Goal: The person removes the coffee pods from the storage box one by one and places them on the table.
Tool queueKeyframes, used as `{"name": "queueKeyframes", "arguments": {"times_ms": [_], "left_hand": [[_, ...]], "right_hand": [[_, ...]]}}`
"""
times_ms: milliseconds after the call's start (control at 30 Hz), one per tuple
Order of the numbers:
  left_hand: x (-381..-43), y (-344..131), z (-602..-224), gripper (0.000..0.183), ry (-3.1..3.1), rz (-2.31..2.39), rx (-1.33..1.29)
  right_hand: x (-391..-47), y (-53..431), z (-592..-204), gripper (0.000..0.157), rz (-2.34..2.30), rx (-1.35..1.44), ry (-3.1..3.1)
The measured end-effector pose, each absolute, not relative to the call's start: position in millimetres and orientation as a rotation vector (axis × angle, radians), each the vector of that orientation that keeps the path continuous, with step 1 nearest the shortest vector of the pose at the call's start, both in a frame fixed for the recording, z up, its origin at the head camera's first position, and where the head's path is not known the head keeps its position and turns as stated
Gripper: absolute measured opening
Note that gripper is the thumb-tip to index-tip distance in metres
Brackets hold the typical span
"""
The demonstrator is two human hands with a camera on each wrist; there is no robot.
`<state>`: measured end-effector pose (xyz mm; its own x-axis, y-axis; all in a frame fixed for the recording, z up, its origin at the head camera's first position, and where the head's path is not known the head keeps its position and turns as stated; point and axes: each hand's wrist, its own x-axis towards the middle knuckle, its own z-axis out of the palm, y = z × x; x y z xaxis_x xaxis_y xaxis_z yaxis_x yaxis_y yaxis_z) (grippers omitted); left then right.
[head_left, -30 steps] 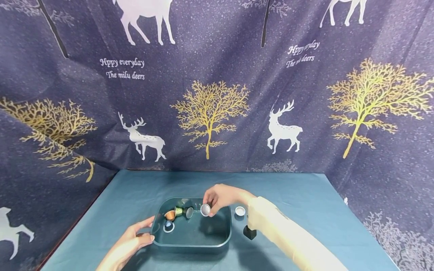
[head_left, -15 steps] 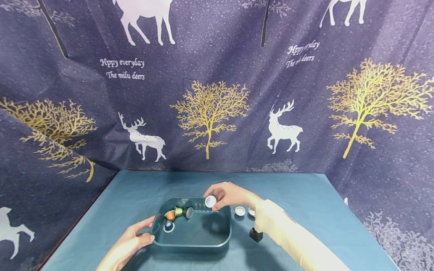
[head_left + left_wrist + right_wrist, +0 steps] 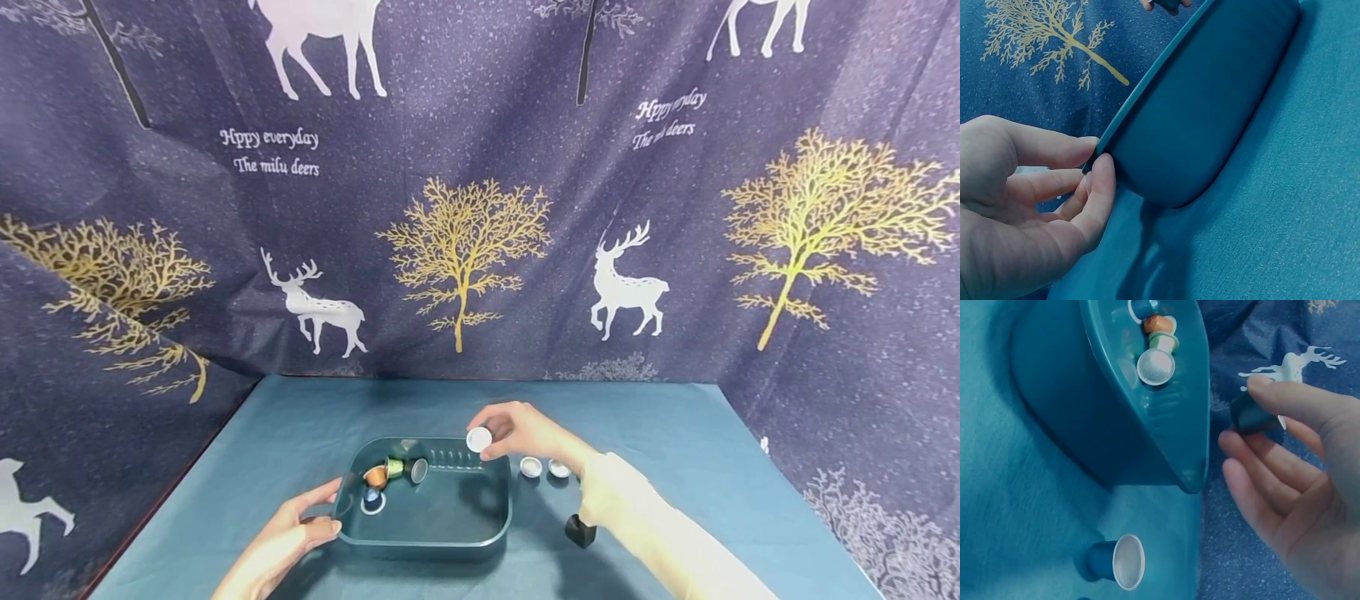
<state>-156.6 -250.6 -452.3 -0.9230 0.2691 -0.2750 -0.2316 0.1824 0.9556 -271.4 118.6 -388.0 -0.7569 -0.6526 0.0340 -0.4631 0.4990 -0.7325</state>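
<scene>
My left hand (image 3: 288, 529) pinches the left rim of a teal plastic bin (image 3: 442, 521), thumb on one side and fingers on the other. Over the bin's far right corner, my right hand (image 3: 528, 429) holds a dark coffee capsule (image 3: 1252, 414) between thumb and fingers, its pale lid facing the head camera. Inside the bin, towards the left, lie a blue capsule (image 3: 372, 498), an orange capsule (image 3: 376, 477), a green capsule (image 3: 394, 468) and a capsule with a silver lid (image 3: 418, 471).
Right of the bin, two capsules stand lid up on the teal cloth: one close to the bin wall (image 3: 530, 467), the other capsule (image 3: 558, 469) near my right sleeve. A dark curtain (image 3: 480, 367) with deer and trees hangs behind the table.
My right hand has moved up and to the right with the dark capsule, from inside the bin to above its far right corner. The left hand stays on the rim.
</scene>
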Motion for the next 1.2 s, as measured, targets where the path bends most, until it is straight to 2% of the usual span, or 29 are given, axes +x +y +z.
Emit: {"name": "queueKeyframes", "arguments": {"times_ms": [833, 1200], "left_hand": [[-154, -249, -452, 0.081, 2.116, 1.797, 0.036], [-154, -249, -454, 0.082, 2.118, 1.802, 0.048]], "right_hand": [[-267, 209, -406, 0.034, -1.27, -0.657, 2.676], [-269, 247, -419, 0.04, -1.291, -0.718, 2.715]]}}
